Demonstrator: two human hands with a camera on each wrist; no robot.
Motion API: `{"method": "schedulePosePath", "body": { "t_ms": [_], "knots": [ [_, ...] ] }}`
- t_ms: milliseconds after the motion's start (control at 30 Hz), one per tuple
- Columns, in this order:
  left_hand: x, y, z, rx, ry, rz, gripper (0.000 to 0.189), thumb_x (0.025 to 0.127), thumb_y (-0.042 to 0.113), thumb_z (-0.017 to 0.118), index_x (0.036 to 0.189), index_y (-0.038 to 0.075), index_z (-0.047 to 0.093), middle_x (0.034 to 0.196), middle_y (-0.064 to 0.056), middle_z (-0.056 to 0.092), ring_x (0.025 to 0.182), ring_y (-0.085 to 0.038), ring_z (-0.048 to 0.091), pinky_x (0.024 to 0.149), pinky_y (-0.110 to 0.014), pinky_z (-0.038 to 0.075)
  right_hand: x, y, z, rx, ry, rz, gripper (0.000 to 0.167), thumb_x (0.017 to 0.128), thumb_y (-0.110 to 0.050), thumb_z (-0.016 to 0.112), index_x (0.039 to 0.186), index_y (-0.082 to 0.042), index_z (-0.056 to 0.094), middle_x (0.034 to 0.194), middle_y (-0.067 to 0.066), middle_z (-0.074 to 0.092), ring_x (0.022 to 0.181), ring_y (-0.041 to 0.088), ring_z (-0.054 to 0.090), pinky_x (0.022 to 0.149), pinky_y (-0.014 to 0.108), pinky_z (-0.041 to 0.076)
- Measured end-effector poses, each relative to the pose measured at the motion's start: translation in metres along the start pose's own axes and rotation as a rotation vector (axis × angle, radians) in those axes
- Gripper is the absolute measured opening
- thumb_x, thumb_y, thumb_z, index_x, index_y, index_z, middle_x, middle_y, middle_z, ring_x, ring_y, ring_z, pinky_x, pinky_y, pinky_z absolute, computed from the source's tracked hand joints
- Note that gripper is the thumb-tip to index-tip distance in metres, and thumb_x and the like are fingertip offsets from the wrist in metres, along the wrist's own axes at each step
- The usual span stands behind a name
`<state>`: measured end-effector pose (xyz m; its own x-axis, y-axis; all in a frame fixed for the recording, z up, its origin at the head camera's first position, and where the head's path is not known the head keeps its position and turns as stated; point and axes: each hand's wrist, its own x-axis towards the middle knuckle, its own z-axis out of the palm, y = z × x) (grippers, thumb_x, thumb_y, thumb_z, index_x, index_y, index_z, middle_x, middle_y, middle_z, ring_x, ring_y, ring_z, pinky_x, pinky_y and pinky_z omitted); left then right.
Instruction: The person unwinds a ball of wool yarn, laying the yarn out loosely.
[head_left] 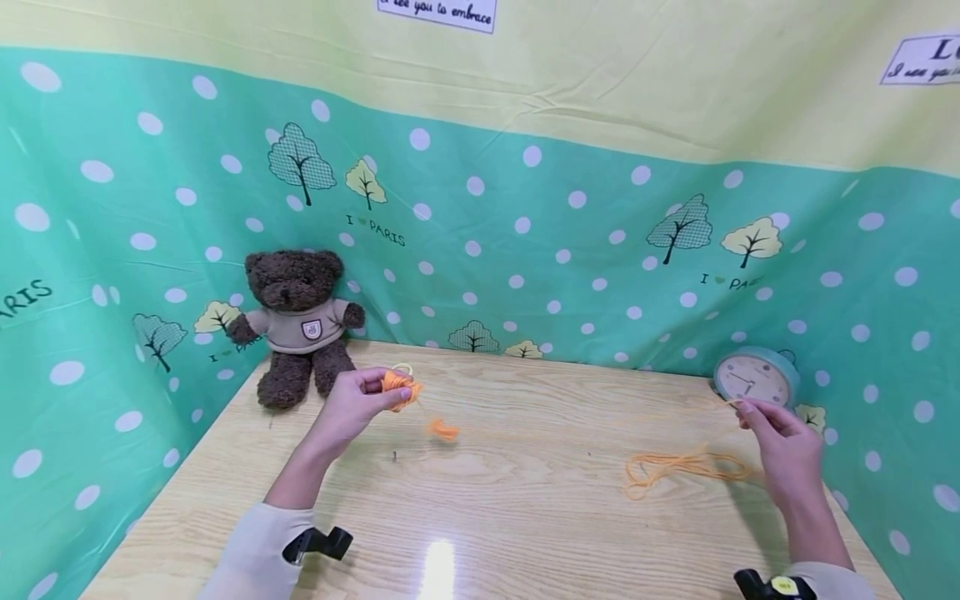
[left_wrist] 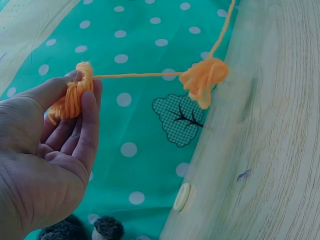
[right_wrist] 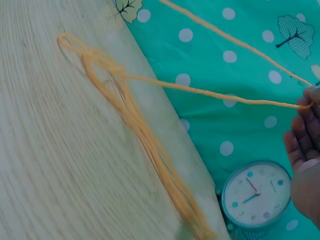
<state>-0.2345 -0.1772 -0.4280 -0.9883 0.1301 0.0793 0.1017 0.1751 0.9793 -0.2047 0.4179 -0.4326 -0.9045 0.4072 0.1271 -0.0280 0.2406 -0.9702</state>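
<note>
My left hand pinches a small wound bundle of orange yarn between thumb and fingers, above the left part of the table. From it a short strand runs to a loose orange yarn tuft, which hangs in the air. At the right, my raised right hand pinches a thin strand of yarn between thumb and fingertips. One length of that strand stretches across toward the left hand; another drops to a looped yarn skein lying on the table below.
A brown teddy bear in a beige shirt sits at the back left of the wooden table. A pale ring lies behind the left hand. Behind the right hand stands a teal alarm clock. Green dotted cloth hangs behind.
</note>
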Motion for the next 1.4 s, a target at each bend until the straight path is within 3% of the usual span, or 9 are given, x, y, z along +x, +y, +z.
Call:
{"method": "schedulePosePath", "body": {
  "t_ms": [233,433,700,933,1100,1200,1400],
  "knots": [
    [0.001,-0.001,0.0,0.005,0.027,-0.042,0.033,0.091,0.02,0.081,0.113,-0.002,0.074,0.086,0.004,0.075,0.079,-0.008,0.069,0.069,-0.024,0.056,0.001,0.011,-0.018,0.022,0.017,0.035,0.021,0.098,-0.033,0.071,0.112,-0.017,0.078,0.084,-0.019,0.07,0.084,-0.002,0.059,0.069,0.007,0.045],
    [0.0,0.0,-0.001,0.017,0.02,-0.003,0.034,0.092,0.021,0.08,0.116,-0.002,0.074,0.088,0.004,0.075,0.079,-0.007,0.068,0.069,-0.024,0.056,0.001,0.024,-0.03,-0.059,0.078,0.111,0.028,0.097,-0.04,0.071,0.111,-0.016,0.077,0.081,-0.022,0.069,0.081,-0.004,0.059,0.066,0.008,0.045],
    [0.0,0.0,-0.003,0.014,0.026,0.0,0.034,0.092,0.021,0.08,0.118,-0.001,0.073,0.09,0.004,0.075,0.081,-0.007,0.068,0.07,-0.024,0.056,0.005,0.047,-0.04,0.041,0.159,0.21,0.015,0.092,-0.039,0.077,0.097,-0.025,0.08,0.075,-0.021,0.07,0.073,-0.004,0.063,0.065,0.009,0.049],
    [0.001,0.001,-0.004,0.012,0.029,0.015,0.035,0.093,0.022,0.08,0.118,-0.001,0.074,0.091,0.004,0.076,0.082,-0.008,0.069,0.071,-0.024,0.057,0.008,0.07,-0.045,0.047,0.183,0.303,0.012,0.097,-0.032,0.074,0.105,-0.026,0.081,0.075,-0.025,0.07,0.073,-0.006,0.063,0.063,0.01,0.051],
    [0.001,0.0,-0.005,0.019,0.039,0.022,0.035,0.093,0.023,0.08,0.118,-0.001,0.074,0.092,0.004,0.075,0.083,-0.008,0.069,0.071,-0.024,0.057,0.008,0.081,-0.042,-0.011,0.161,0.328,0.01,0.099,-0.031,0.071,0.1,-0.03,0.08,0.075,-0.028,0.069,0.074,-0.008,0.063,0.062,0.01,0.052],
    [0.001,0.0,-0.006,0.021,0.038,0.02,0.036,0.093,0.023,0.08,0.118,-0.001,0.073,0.092,0.004,0.075,0.083,-0.008,0.068,0.071,-0.024,0.057,0.008,0.084,-0.039,-0.077,0.146,0.314,0.014,0.101,-0.031,0.066,0.105,-0.028,0.08,0.075,-0.031,0.067,0.075,-0.01,0.061,0.063,0.01,0.052],
    [0.0,0.001,-0.005,0.019,0.037,0.011,0.037,0.093,0.023,0.08,0.119,-0.002,0.073,0.092,0.004,0.074,0.083,-0.008,0.068,0.071,-0.024,0.057,0.009,0.089,-0.034,-0.272,0.134,0.285,0.041,0.103,-0.04,0.061,0.134,-0.014,0.07,0.08,-0.041,0.056,0.083,-0.013,0.052,0.066,0.007,0.049]
  ]
}}
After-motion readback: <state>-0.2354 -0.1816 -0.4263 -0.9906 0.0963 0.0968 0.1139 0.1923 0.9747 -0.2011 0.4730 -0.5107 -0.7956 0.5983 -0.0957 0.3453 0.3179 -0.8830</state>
